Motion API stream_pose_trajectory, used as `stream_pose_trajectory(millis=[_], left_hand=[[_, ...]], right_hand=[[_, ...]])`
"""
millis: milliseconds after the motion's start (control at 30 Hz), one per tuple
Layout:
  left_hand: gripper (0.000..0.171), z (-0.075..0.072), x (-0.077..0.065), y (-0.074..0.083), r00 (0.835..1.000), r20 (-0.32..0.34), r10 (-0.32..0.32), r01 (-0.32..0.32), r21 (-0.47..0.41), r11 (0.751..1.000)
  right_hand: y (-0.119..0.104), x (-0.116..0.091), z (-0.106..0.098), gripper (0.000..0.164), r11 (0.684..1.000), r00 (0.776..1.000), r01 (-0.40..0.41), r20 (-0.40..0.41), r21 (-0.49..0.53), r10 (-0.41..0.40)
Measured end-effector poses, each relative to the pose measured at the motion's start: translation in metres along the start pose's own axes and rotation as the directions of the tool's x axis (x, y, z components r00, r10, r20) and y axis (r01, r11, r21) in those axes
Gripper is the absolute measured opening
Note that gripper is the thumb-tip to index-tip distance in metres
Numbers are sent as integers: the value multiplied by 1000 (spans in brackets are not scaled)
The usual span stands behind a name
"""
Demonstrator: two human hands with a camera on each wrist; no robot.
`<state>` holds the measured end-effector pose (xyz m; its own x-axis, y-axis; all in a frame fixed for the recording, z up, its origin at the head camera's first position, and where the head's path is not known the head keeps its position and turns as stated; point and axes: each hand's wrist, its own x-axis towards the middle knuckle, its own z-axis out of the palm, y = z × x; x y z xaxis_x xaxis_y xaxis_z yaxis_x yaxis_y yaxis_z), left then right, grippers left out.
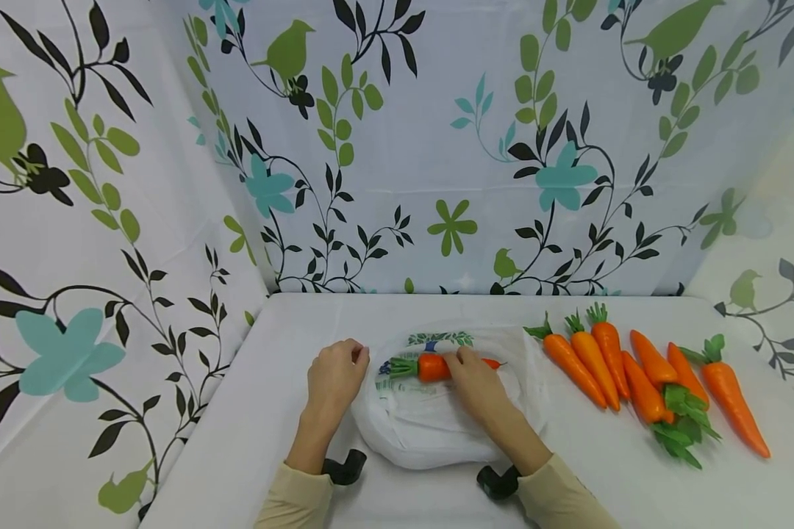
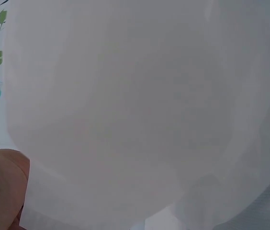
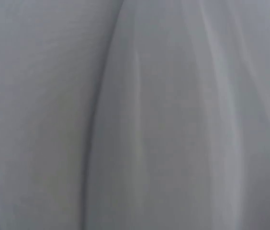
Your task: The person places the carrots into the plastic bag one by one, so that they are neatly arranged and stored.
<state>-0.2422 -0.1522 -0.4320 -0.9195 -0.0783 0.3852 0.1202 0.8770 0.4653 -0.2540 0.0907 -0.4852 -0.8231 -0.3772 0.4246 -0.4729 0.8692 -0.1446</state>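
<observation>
A white plastic bag (image 1: 413, 433) with green print is spread on the table in front of me. One orange carrot (image 1: 431, 367) with a green top lies across its middle; whether it is on the bag or within its mouth I cannot tell. From above, my right hand (image 1: 479, 386) grips the carrot, covering its middle. My left hand (image 1: 334, 376) has curled fingers at the bag's left edge and seems to pinch the film; its fingertips are hidden. The bag's film (image 2: 125, 105) fills most of the left wrist view, beside part of the left hand (image 2: 3, 187). White film (image 3: 173, 120) fills the right wrist view.
To the right of the bag lie several carrots (image 1: 651, 367) with green leaves, some overlapping, and one carrot (image 1: 734, 404) farthest right. The white table (image 1: 291, 323) ends at a patterned curtain (image 1: 397, 184). Black wrist devices (image 1: 345, 467) sit by both cuffs.
</observation>
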Motion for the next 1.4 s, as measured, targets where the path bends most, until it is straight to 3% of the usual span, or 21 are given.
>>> stream_pose_trajectory(millis=[200,367,833,1400], left_hand=[[20,0,0,0,1000,6,-3,3,-1,1000],[21,0,1,0,1000,16,-8,8,-2,1000],[20,1,1,-1,1000,11,2,-2,-15,1000],[21,-1,0,1,1000,22,-6,6,-12,1000]], right_hand=[[-2,1,0,32,1000,1000,13,-7,13,-13],[-2,1,-1,16,999,999,27,-17,42,-27],[-4,1,-3,14,999,999,43,29,31,-44],[1,2,-4,13,994,994,96,-52,55,-93]])
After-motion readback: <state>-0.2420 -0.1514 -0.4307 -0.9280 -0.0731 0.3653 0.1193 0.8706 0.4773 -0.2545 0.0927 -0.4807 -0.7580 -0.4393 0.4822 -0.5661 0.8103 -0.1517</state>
